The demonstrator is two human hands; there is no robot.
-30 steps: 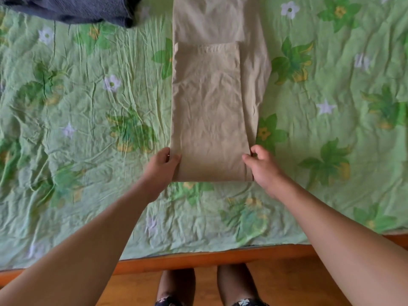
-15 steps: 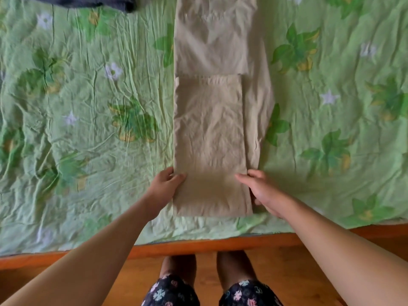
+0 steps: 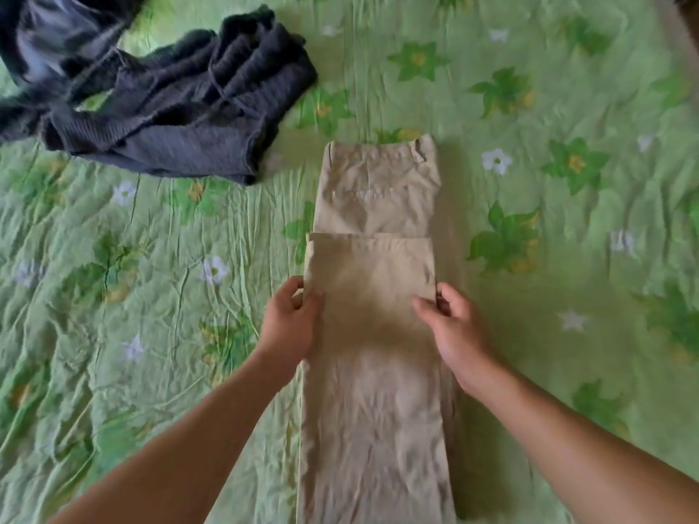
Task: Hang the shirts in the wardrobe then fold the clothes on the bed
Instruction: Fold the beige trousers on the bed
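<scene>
Nearest to me, the beige trousers (image 3: 374, 429) lie flat on the green flowered sheet (image 3: 143, 391). They are folded lengthwise into one narrow strip that runs away from me, and its near end goes out of the picture at the bottom.

Further along the strip, both hands hold it at about its middle. The left hand (image 3: 291, 327) grips the left edge of the trousers, with the thumb on top and the fingers curled at the edge. The right hand (image 3: 454, 327) pinches the right edge in the same way, thumb on the cloth and fingers round the side. I judge that the hands stand opposite each other so that both layers stay together and the next fold comes out straight.

Just beyond the hands, the leg ends (image 3: 370, 242) already lie doubled back on the strip. Beyond them is the seat part, and the waistband (image 3: 378, 145) is the far end of the trousers. This fold makes the strip shorter, and I think one more fold is still needed.

Beyond the trousers and to their left, apart from them, a dark knitted garment (image 3: 181, 107) lies crumpled and not folded, probably waiting for its turn.
</scene>
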